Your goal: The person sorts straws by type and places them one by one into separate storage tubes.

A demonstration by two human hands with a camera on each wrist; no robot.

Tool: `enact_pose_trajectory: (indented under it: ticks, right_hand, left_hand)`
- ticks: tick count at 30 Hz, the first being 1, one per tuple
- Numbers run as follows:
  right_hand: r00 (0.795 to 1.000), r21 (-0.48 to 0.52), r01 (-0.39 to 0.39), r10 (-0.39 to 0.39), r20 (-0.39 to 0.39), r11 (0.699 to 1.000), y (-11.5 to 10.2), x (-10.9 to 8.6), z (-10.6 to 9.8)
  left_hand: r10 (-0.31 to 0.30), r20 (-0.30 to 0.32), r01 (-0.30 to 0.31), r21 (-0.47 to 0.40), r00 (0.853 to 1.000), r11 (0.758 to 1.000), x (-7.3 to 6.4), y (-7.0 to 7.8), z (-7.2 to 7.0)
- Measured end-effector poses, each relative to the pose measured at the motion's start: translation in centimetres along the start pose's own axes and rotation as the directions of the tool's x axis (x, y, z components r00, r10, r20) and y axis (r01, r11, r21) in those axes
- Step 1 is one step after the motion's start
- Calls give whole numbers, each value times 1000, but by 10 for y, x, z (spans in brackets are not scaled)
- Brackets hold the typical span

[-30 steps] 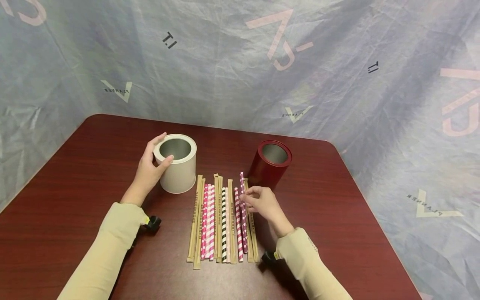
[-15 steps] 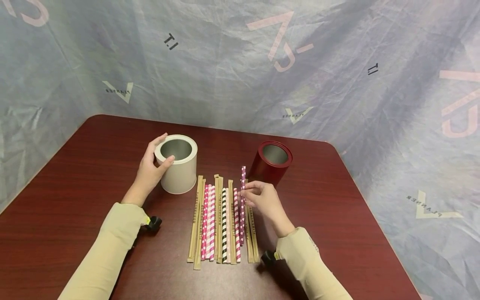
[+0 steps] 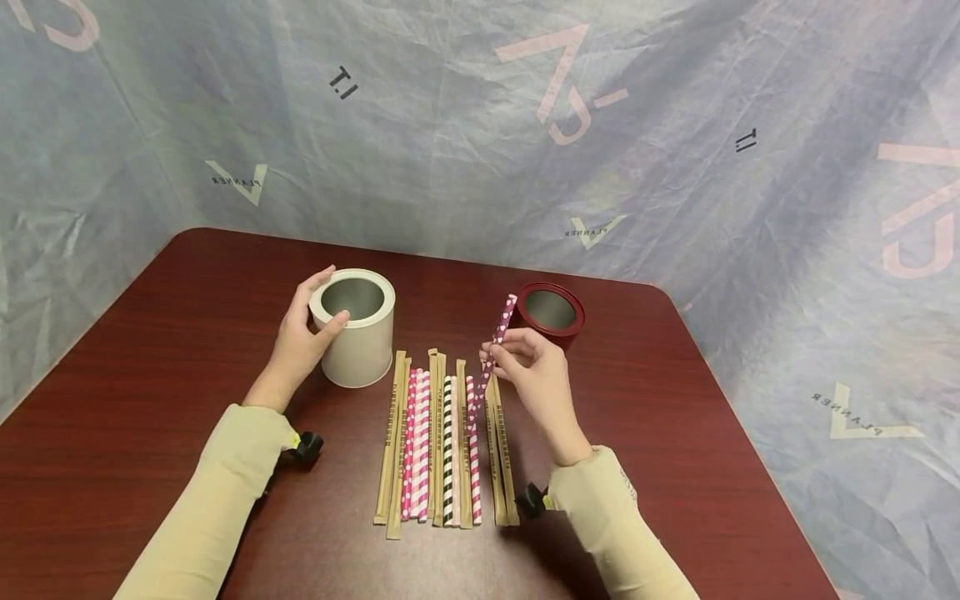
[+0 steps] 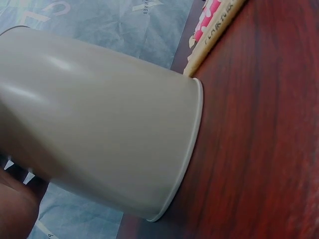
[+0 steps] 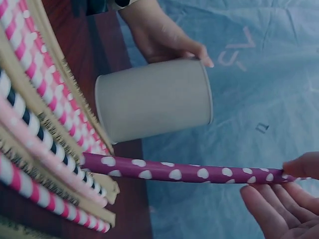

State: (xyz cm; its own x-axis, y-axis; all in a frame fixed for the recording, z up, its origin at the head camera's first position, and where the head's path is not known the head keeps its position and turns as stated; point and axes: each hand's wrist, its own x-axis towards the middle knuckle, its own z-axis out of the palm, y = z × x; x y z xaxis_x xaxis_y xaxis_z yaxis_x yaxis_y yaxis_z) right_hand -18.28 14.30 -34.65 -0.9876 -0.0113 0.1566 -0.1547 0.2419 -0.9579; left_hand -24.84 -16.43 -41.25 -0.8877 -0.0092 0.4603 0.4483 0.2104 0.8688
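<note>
My right hand [image 3: 536, 371] pinches a purple paper straw with white hearts [image 5: 174, 172], tilted above the row of straws, its upper end near the red tin's rim. At the left, my left hand [image 3: 300, 333] grips the rim of a white tin [image 3: 358, 354], thumb in front and fingers round the far left side. The tin stands upright, its dark opening facing up. Between the hands lie several straws side by side: pink ones, a black striped straw [image 3: 447, 450] and others in brown paper sleeves [image 3: 389, 442]. Behind my right hand is a red tin [image 3: 551, 308], partly hidden.
The dark red wooden table [image 3: 652, 467] has rounded far corners. A printed grey cloth [image 3: 420, 125] hangs close behind its far edge. Each wrist carries a small black camera, such as the left one [image 3: 306, 448].
My right hand has lifted the purple straw out of the row and carried it up and away from me, tilting its top rightward. The left hand stays on the white tin.
</note>
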Motion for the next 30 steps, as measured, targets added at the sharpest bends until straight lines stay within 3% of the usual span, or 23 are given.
enact_pose_trajectory:
  ticks: [4,9,13,18,21,24,30]
  right_hand:
    - [994,21,98,-97,-44,995,-9,0,3]
    - [968,86,240,-232,-99,967,-20,3,6]
    - [934,142,343,-322,-154,928,-32,6,9]
    - [873,157,475,-441,-209,866,-47,8,18]
    - [846,213,526,-483,-224,823,-55,10,26]
    - [834,284,549,-496,-240,786,-61,12,35]
    - [806,318,590,-518,-285,742,-65,23,53]
  left_hand:
    - [3,2,-3,-1,1000,1000,1,-1,2]
    - [-4,9,4,7,1000,1000,1,-1,3]
    - [-13,20,13,11,1000,1000,1,0,5]
    - [-24,22,24,17,999,1000,-1,1,3]
    - [-22,20,21,26,1000,999,-2,1,1]
    - [-12,16,12,27,1000,1000,-1,1,0]
    - [-16,10,16,15,1000,1000,1,2,0]
